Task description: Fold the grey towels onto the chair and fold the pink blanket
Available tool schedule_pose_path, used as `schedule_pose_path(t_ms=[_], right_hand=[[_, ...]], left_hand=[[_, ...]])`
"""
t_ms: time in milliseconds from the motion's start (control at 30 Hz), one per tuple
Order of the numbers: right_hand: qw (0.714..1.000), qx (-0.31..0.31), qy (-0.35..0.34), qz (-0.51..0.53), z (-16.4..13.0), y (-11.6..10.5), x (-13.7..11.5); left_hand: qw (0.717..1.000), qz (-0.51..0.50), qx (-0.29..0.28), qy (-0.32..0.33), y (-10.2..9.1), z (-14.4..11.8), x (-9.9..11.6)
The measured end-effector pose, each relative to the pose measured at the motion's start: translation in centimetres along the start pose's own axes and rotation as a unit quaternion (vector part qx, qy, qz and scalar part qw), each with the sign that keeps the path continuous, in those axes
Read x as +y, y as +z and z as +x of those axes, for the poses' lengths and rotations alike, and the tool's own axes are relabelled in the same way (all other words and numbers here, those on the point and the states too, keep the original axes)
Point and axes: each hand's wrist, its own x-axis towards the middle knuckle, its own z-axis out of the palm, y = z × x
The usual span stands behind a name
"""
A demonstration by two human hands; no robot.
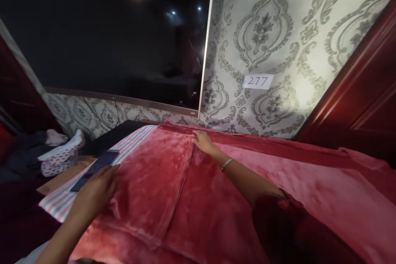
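Note:
A plush red-pink blanket point(148, 177) is spread in front of me, with a folded flap whose seam runs down its middle. My right hand point(202, 141) pinches the flap's far corner between thumb and fingers. At the blanket's left side is my left hand point(100, 185), its index finger reaching out and the others loosely bent and partly hidden. It seems to hold nothing. Just beyond it a dark flat rectangular object point(97, 169), possibly a phone, lies on a striped cloth point(58, 203) that shows from under the blanket.
A large dark screen point(117, 37) stands behind, beside patterned wallpaper point(262, 29) bearing a paper marked 277 point(258, 81). Red-brown wood point(355, 86) rises at the right. Dark clothes point(24, 154) and a white dotted cloth point(58, 161) lie at the left.

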Motion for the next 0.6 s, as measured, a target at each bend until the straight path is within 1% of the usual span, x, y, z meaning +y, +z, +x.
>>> schedule_pose_path(t_ms=[67, 133, 167, 233, 300, 367, 433, 467, 533, 600], right_hand=[[1.000, -0.003, -0.007, -0.012, -1.8, -1.0, 2.0], [1.000, -0.008, -0.013, -0.023, -4.1, -2.4, 4.0], [1.000, -0.010, -0.014, -0.026, -5.4, -3.1, 4.9], [0.999, -0.017, -0.016, -0.037, -8.7, -4.4, 6.7], [0.997, -0.031, -0.012, -0.064, -12.4, -5.5, 8.3], [0.993, -0.057, 0.009, -0.101, -16.2, -6.8, 9.7], [0.987, -0.087, 0.050, -0.128, -20.0, -8.3, 10.7], [0.983, -0.100, 0.073, -0.134, -21.6, -9.1, 11.1], [0.977, -0.117, 0.114, -0.137, -24.6, -10.5, 11.7], [0.973, -0.119, 0.144, -0.138, -27.0, -11.7, 12.3]], left_hand=[[0.999, 0.006, -0.002, 0.047, 0.3, -1.0, 2.5], [0.992, -0.008, -0.026, 0.121, 0.8, -2.0, 6.1], [0.987, -0.016, -0.043, 0.155, 1.2, -2.5, 8.1], [0.975, -0.029, -0.095, 0.200, 2.6, -3.5, 11.7], [0.965, -0.028, -0.148, 0.216, 4.3, -4.5, 14.0], [0.962, -0.015, -0.170, 0.216, 5.8, -5.1, 14.8], [0.964, -0.004, -0.163, 0.210, 6.7, -5.1, 14.3], [0.964, 0.000, -0.164, 0.209, 6.9, -4.9, 13.9], [0.960, 0.012, -0.184, 0.210, 7.0, -4.0, 13.2], [0.957, 0.025, -0.193, 0.214, 6.7, -2.7, 13.5]])
